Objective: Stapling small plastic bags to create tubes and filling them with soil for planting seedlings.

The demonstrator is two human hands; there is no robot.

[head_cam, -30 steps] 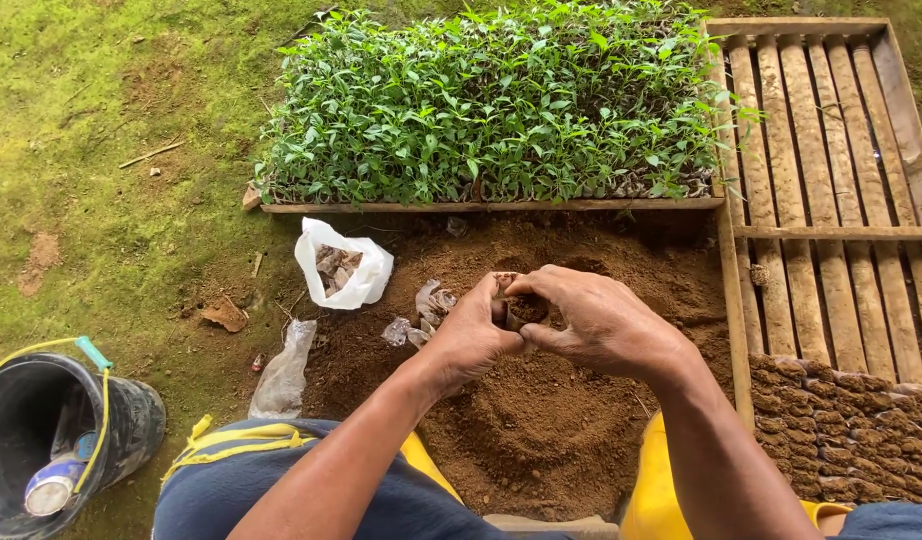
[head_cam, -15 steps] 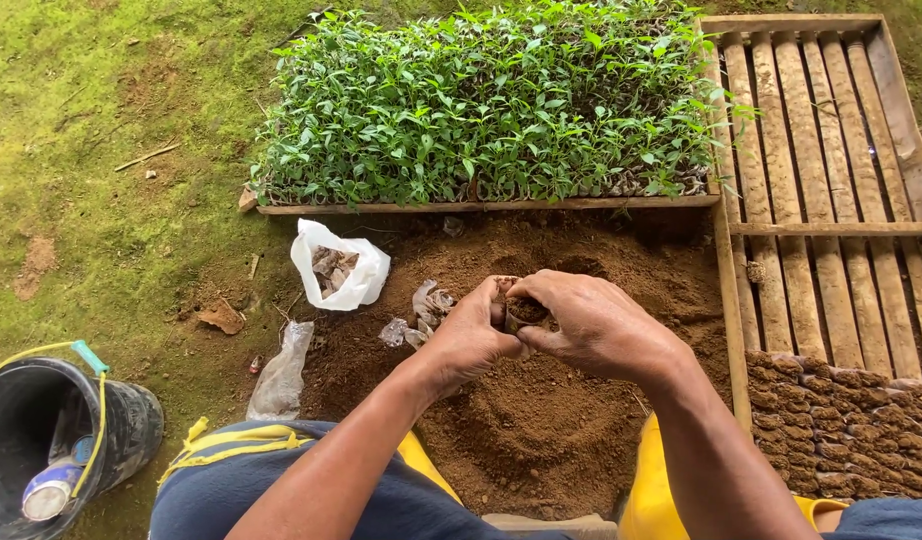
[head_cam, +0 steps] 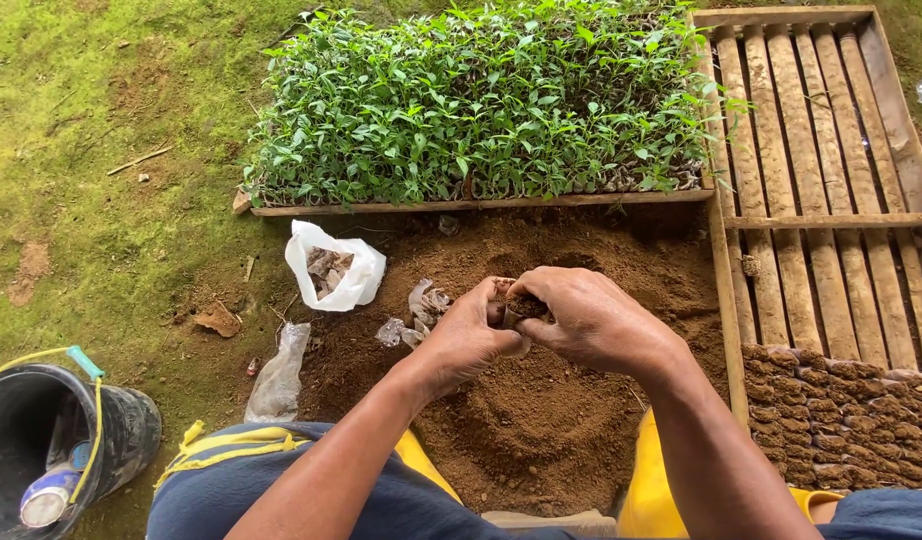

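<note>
While both hands meet over the soil heap (head_cam: 541, 420), the step in hand looks like filling and firming a small seedling bag (head_cam: 511, 303) with earth. Left hand (head_cam: 468, 335): grip closed round the side of the bag, fingers curled, holding it upright just above the heap. Right hand (head_cam: 593, 322): fingertips pinched at the bag's mouth, apparently pressing dark soil down into it; whether it holds loose soil of its own I cannot tell. The bag sits between the two hands, mostly hidden by them, only its soil-filled top showing. Just left of the hands lie a few crumpled empty bags (head_cam: 421, 310), and farther left a white plastic bag (head_cam: 333, 268) with more inside. Beyond the heap stands a wooden tray of green seedlings (head_cam: 481, 100). To the right is a slatted wooden frame (head_cam: 831, 150), its near end packed with rows of filled bags (head_cam: 841, 420). A black bucket (head_cam: 56, 440) sits well apart at lower left. Judgement: the next move calls for a firm, level top to the soil, then steady carriage so nothing spills on the way to the frame.
</note>
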